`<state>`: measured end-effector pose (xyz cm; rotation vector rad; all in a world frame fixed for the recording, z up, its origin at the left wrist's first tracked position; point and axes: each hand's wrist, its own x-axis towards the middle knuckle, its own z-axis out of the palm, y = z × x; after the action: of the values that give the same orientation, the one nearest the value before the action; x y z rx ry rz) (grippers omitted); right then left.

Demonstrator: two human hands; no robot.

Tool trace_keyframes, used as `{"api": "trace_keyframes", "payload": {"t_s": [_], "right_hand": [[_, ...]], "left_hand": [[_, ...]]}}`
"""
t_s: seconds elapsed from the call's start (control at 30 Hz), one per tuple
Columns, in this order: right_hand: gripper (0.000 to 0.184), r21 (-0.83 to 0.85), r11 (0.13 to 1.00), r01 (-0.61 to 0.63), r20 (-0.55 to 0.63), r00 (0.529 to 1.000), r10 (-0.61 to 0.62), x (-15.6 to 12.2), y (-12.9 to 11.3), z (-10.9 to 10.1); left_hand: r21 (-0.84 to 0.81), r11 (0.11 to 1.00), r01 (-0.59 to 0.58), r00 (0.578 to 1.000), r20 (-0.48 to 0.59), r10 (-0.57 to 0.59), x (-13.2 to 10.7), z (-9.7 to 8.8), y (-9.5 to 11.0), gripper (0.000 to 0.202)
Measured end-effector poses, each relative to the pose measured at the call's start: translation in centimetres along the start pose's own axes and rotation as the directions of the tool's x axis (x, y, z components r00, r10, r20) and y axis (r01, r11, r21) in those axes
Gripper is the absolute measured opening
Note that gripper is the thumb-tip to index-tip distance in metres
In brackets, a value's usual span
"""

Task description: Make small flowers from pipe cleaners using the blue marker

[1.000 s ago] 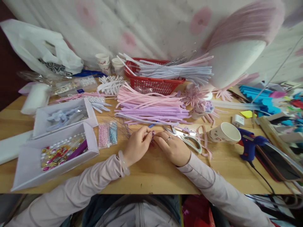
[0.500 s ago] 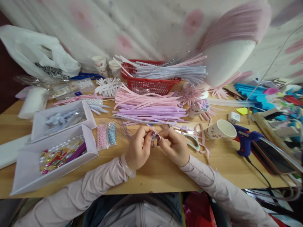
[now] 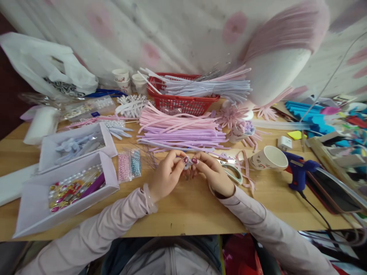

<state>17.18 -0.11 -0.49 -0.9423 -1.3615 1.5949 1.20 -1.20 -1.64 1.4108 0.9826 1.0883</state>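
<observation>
Pinched between the fingertips of both hands is a small pale lilac piece of pipe cleaner (image 3: 187, 164), mostly covered by the fingers. My left hand (image 3: 166, 177) grips it from one side, thumb against the index finger. On the other side my right hand (image 3: 216, 175) has its thumb and index finger closed on the same piece. Just beyond the hands lie bundles of purple pipe cleaners (image 3: 183, 136) and pink pipe cleaners (image 3: 174, 119). Scissors with pale green handles (image 3: 235, 176) rest to the right of my right hand, beside a pink ribbon (image 3: 246, 168).
A paper cup (image 3: 269, 158) and a blue glue gun (image 3: 299, 172) stand to the right. White boxes (image 3: 69, 210) with beads and trims occupy the left, near bead packets (image 3: 124, 167). A red basket (image 3: 186, 105) of pipe cleaners and a white head form (image 3: 278, 76) stand behind.
Both thumbs have shifted on the small piece, and the right hand has turned so its thumb lies more across the top. The wrists have moved slightly outward.
</observation>
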Motion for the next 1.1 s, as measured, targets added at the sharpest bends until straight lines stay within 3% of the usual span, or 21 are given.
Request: {"api": "trace_keyframes", "payload": {"t_s": [0.07, 0.2, 0.47, 0.67, 0.8, 0.87, 0.93, 1.1], "right_hand": [[0.026, -0.081, 0.996, 0.025, -0.010, 1.000, -0.026, -0.1, 0.0, 0.2], [0.029, -0.085, 0.995, -0.053, 0.048, 0.997, 0.057, -0.1, 0.4, 0.4], [0.020, 0.145, 0.975, -0.170, 0.105, 0.982, 0.155, 0.3, 0.6, -0.6], [0.009, 0.325, 0.859, -0.395, 0.248, 0.912, 0.326, 0.3, 0.1, -0.9], [0.015, 0.356, 0.796, -0.490, 0.348, 0.860, 0.374, 0.4, 0.1, -1.1], [0.018, 0.338, 0.781, -0.525, 0.393, 0.833, 0.390, 0.4, 0.2, -1.1], [0.019, 0.306, 0.807, -0.505, 0.385, 0.841, 0.380, 0.3, 0.3, -0.9], [0.013, 0.282, 0.890, -0.358, 0.225, 0.926, 0.302, 0.1, 0.4, -0.6]], "left_hand": [[0.018, 1.000, 0.018, 0.998, -0.056, -0.017, 0.1, 0.0, 0.0, 0.016], [0.164, 0.986, -0.019, 0.991, -0.126, 0.040, 0.1, -0.1, 0.1, 0.016], [0.097, 0.991, -0.091, 0.995, 0.048, 0.087, -0.2, -0.7, -0.4, 0.022], [-0.091, 0.995, 0.035, 0.986, 0.164, -0.019, 0.0, -1.0, 0.6, 0.024], [-0.155, 0.982, 0.112, 0.960, 0.273, -0.067, 0.5, -1.4, 1.4, 0.029], [-0.134, 0.985, 0.110, 0.958, 0.278, -0.069, 0.5, -1.5, 1.6, 0.028], [-0.110, 0.990, 0.091, 0.968, 0.244, -0.062, 0.2, -1.3, 1.6, 0.024], [-0.071, 0.996, 0.051, 0.982, 0.183, -0.037, -0.1, -1.1, 1.4, 0.018]]}}
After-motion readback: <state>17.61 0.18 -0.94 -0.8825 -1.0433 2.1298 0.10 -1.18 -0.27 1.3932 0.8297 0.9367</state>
